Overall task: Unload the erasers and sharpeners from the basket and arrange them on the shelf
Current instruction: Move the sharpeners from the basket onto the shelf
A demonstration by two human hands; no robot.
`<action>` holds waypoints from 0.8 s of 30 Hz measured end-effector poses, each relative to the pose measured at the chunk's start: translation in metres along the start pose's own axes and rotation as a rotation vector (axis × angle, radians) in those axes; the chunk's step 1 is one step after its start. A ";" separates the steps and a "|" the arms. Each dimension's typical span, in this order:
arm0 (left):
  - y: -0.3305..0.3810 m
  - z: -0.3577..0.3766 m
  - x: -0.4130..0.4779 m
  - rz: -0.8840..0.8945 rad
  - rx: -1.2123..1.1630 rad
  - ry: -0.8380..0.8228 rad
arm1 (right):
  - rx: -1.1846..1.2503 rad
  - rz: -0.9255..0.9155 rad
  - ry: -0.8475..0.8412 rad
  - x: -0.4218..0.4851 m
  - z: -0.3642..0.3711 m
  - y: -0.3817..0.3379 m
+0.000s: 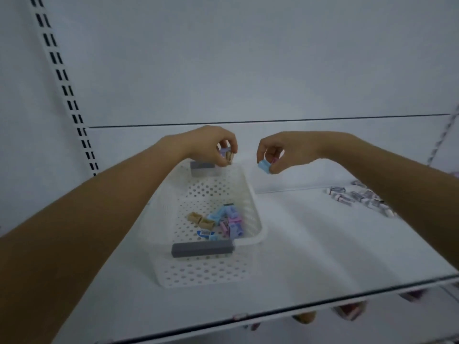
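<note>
Above the basket (198, 271) on the shelf (310, 244), my left hand (211, 145) pinches tan and purple sharpeners (228, 156); my right hand (285, 150) pinches a blue sharpener (263, 166). Judged light, rigid, slick: I grip the flat sides. Remaining pile (227, 220) lies in the basket.

Dim, cool, even light leaves only faint shadows on the white shelf (323, 244), the whole view is soft and slightly blurred, and straight lines bow toward the edges.
</note>
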State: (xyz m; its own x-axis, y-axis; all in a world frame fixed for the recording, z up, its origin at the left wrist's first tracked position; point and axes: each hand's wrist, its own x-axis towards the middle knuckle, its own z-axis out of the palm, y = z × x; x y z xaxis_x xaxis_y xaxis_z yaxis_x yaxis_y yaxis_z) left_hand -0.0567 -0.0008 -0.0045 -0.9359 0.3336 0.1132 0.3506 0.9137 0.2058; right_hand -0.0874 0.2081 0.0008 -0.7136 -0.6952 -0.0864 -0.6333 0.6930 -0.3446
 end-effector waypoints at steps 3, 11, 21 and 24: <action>0.039 -0.001 0.021 0.065 0.061 -0.050 | 0.021 0.053 0.038 -0.032 -0.003 0.032; 0.182 0.037 0.089 0.225 0.094 -0.152 | 0.025 0.216 0.093 -0.143 -0.009 0.142; 0.338 0.106 0.168 0.425 0.014 -0.179 | 0.026 0.416 0.201 -0.288 -0.017 0.280; 0.374 0.121 0.194 0.472 -0.001 -0.180 | 0.028 0.455 0.238 -0.316 -0.019 0.309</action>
State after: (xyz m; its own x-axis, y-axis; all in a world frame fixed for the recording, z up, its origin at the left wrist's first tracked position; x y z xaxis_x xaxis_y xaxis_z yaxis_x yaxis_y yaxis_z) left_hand -0.1117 0.4335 -0.0232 -0.6662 0.7453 0.0253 0.7372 0.6531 0.1735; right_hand -0.0633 0.6459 -0.0609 -0.9656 -0.2591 -0.0196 -0.2365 0.9077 -0.3466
